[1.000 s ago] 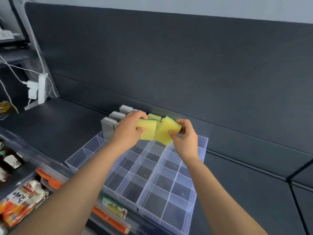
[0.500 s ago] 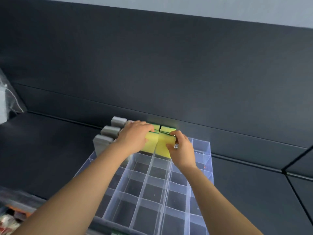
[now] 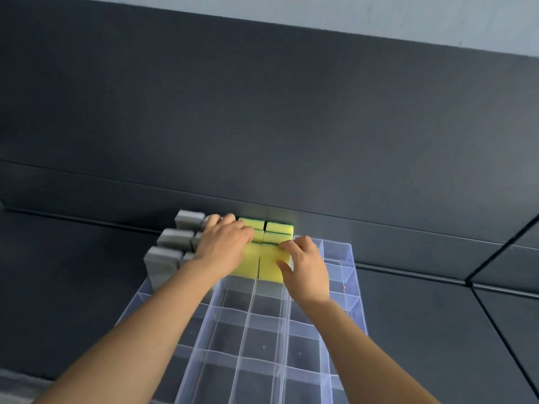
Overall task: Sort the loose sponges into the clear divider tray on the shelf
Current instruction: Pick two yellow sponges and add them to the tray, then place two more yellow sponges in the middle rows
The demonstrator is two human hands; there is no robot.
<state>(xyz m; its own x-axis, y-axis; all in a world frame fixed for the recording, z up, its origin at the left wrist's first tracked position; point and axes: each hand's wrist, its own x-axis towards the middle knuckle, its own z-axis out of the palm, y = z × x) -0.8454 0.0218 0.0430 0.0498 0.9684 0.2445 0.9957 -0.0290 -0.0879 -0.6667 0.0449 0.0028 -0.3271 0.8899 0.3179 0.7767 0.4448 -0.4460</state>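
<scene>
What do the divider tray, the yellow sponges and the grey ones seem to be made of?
Divider tray: clear rigid plastic, glossy; the shelf shows through its thin walls. Yellow sponges: soft matte foam, probably, with a dark green scouring layer along one face. Grey sponges: matte foam by the look, rounded edges.

In the tray's point(image 3: 335, 249) far rows stand sponges point(image 3: 278, 228), in its left and middle columns. The tray sits on the shelf point(image 3: 73, 272), near the wall point(image 3: 262, 126).
</scene>
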